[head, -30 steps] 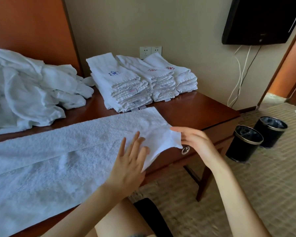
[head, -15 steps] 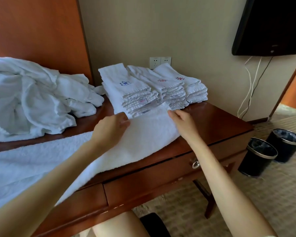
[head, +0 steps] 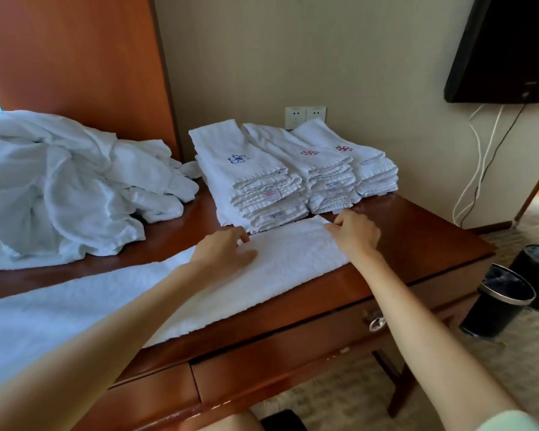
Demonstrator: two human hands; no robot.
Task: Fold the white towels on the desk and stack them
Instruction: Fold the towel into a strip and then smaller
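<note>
A long white towel (head: 287,262), folded lengthwise, lies across the wooden desk (head: 417,237) from the left edge to the middle. My left hand (head: 221,248) rests on its far edge, fingers curled on the cloth. At the far right corner my right hand (head: 353,233) pinches the towel. Just behind stand three stacks of folded white towels (head: 262,178) with small blue and red emblems. A heap of unfolded white towels (head: 59,185) sits at the back left.
The desk has a drawer with a metal ring pull (head: 377,323). Two black waste bins (head: 498,303) stand on the carpet to the right. Cables hang down the wall below a dark television (head: 507,48). A wooden panel rises behind the heap.
The towel's near half has been folded over onto the far half. Both hands moved from the desk's front edge to the towel's far edge by the stacks.
</note>
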